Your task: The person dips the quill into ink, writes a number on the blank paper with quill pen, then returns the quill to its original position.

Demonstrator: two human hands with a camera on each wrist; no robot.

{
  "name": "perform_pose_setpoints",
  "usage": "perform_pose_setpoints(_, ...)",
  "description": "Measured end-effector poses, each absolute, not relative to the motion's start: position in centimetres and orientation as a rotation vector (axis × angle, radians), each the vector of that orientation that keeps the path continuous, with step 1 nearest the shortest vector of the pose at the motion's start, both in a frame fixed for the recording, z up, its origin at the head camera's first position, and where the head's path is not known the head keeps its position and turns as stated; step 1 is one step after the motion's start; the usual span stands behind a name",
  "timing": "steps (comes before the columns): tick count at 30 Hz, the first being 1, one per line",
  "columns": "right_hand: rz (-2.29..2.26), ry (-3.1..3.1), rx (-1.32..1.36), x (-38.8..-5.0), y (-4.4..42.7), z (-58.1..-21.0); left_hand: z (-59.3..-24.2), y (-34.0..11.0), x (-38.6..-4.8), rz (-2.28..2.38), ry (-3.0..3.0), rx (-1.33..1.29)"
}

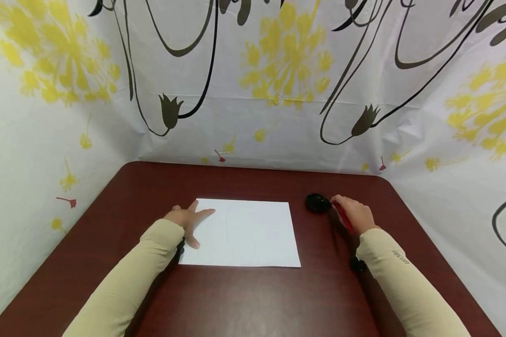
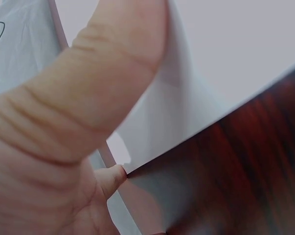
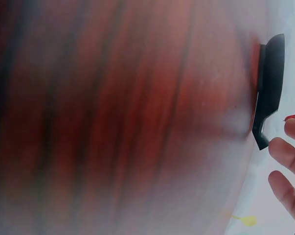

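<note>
A white sheet of paper (image 1: 253,234) lies on the table, with faint curved lines on it. My left hand (image 1: 187,222) rests at its left edge with fingers spread. In the left wrist view, the thumb (image 2: 123,54) lies over the paper (image 2: 235,44), whose edge bows slightly up from the wood. To the right of the paper, my right hand (image 1: 355,214) grips the red handle of a spoon (image 1: 318,203) with a broad black head. The right wrist view shows the spoon's head (image 3: 272,78) side on, close to the tabletop, beside the fingertips (image 3: 283,152); most of the handle is hidden there.
The dark reddish-brown table (image 1: 253,299) has rounded far corners. White cloth (image 1: 219,135) printed with yellow flowers and dark stems hangs behind it and along both sides. A small dark object (image 1: 357,264) shows under the right wrist.
</note>
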State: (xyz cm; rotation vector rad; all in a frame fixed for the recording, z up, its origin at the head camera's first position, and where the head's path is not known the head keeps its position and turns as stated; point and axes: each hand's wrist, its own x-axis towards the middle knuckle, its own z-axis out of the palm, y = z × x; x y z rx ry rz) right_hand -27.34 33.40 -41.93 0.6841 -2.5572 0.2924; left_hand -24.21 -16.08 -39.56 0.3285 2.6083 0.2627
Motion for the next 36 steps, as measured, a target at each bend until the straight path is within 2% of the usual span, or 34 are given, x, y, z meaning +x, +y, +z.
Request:
perform_pose_setpoints(19,0.133,-2.673,0.685,-29.7,34.3,-42.8,-39.6,-15.9,-24.5,0.259,2.612,0.328)
perform_pose_setpoints(36,0.159,-2.931,0.607,-29.3,33.7,-41.9,-40.3,-16.5,-24.4,0.296,2.596,0.342)
